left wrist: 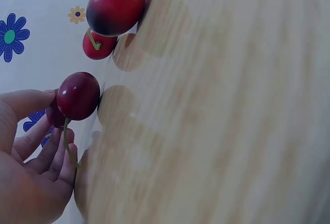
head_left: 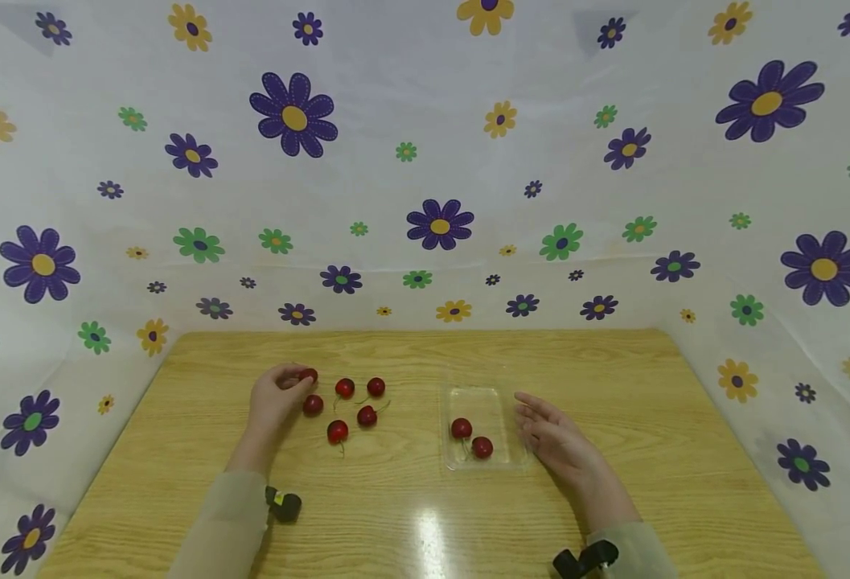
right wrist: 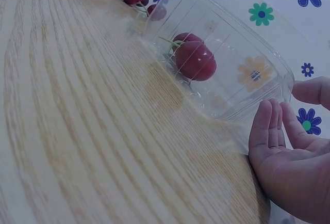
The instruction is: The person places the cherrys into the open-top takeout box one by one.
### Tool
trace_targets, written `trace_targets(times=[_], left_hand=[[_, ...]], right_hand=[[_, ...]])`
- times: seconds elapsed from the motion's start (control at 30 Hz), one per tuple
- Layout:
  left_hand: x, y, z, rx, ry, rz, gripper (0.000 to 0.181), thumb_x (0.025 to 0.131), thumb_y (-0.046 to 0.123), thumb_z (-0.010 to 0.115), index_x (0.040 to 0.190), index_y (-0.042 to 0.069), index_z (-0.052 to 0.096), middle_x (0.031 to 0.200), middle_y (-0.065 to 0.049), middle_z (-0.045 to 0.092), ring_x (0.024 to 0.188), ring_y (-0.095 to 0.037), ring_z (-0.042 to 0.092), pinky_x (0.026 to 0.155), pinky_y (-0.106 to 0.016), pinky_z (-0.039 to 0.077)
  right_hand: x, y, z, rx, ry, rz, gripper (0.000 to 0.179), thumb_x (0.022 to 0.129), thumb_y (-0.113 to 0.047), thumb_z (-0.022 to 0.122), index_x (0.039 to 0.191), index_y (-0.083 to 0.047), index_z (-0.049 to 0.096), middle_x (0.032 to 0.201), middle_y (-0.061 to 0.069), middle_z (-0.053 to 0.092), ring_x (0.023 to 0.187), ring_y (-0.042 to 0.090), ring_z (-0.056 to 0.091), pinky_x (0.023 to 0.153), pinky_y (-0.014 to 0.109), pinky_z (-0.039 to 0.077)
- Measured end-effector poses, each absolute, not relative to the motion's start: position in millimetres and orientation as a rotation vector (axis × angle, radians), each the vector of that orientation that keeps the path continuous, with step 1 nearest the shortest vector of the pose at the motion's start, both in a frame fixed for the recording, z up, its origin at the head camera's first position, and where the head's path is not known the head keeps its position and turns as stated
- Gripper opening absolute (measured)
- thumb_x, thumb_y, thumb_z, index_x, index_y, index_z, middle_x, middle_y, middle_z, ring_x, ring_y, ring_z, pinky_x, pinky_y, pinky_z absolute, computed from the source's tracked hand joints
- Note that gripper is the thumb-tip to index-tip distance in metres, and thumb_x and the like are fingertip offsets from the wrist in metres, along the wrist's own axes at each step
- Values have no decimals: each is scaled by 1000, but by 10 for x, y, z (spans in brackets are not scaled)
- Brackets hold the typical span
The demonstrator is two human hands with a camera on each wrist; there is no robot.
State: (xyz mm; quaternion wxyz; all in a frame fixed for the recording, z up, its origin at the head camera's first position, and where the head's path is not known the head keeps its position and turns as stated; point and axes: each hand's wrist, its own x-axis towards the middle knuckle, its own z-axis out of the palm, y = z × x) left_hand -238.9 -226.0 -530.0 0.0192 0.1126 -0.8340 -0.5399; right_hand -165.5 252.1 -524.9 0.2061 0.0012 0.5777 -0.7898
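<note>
Currently, I see the left hand (head_left: 273, 397) pinching a cherry (head_left: 310, 375) toward the left of the table (head_left: 367, 527); right hand (head_left: 558, 442), fingers straight, beside the clear tray (head_left: 477, 404). I'd squeeze lightly, lift straight up, so the neighbouring cherry (head_left: 313, 405) doesn't roll.
</note>
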Motion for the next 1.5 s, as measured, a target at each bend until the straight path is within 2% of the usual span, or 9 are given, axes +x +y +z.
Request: trace_targets(times=[0.37, 0.47, 0.8, 1.13, 1.37, 1.5], left_hand=[[-2347, -2209, -5238, 377, -2557, -1708, 40, 101, 19, 73, 136, 1, 65, 137, -23, 63, 119, -28, 60, 78, -6, 46], [-2336, -2168, -5223, 345, -2532, -1727, 39, 100, 16, 73, 135, -1, 66, 136, -24, 64, 117, -28, 61, 79, -6, 47], [-2308, -1977, -5145, 134, -2505, -1756, 35, 101, 14, 73, 132, -3, 68, 129, -26, 70, 103, -13, 66, 80, -7, 51], [-2310, -1675, -5016, 70, -2498, -1834, 33, 100, 8, 73, 132, 1, 69, 132, -22, 69, 115, -28, 66, 88, -9, 52], [-2268, -1432, -4953, -5, -2528, -1806, 31, 98, 8, 76, 129, 4, 72, 127, -18, 71, 109, -28, 67, 83, -10, 52], [-2250, -1301, -4942, -58, -2527, -1805, 30, 97, 8, 77, 126, 5, 73, 123, -17, 73, 107, -27, 68, 85, -16, 55]], right_hand=[[-1670, 2520, -5247, -1, 1598, -2205, 42, 107, 1, 49, 138, -27, 57, 125, -12, 58, 114, 3, 56, 98, 19, 51], [-1669, 2528, -5263, -21, 1598, -2199, 42, 108, 1, 48, 137, -28, 57, 126, -12, 58, 114, 3, 56, 99, 19, 51], [-1657, 2517, -5254, 14, 1573, -2222, 44, 106, 3, 48, 134, -29, 60, 124, -11, 59, 114, 2, 58, 100, 18, 52], [-1650, 2512, -5249, 31, 1590, -2223, 46, 106, 4, 50, 135, -30, 60, 125, -11, 57, 116, 3, 57, 101, 19, 52], [-1653, 2512, -5243, 79, 1588, -2213, 46, 105, 4, 49, 137, -28, 58, 125, -11, 57, 116, 3, 57, 102, 19, 51], [-1657, 2507, -5238, 80, 1580, -2217, 45, 106, 4, 49, 136, -27, 59, 126, -11, 58, 117, 3, 57, 102, 19, 51]])
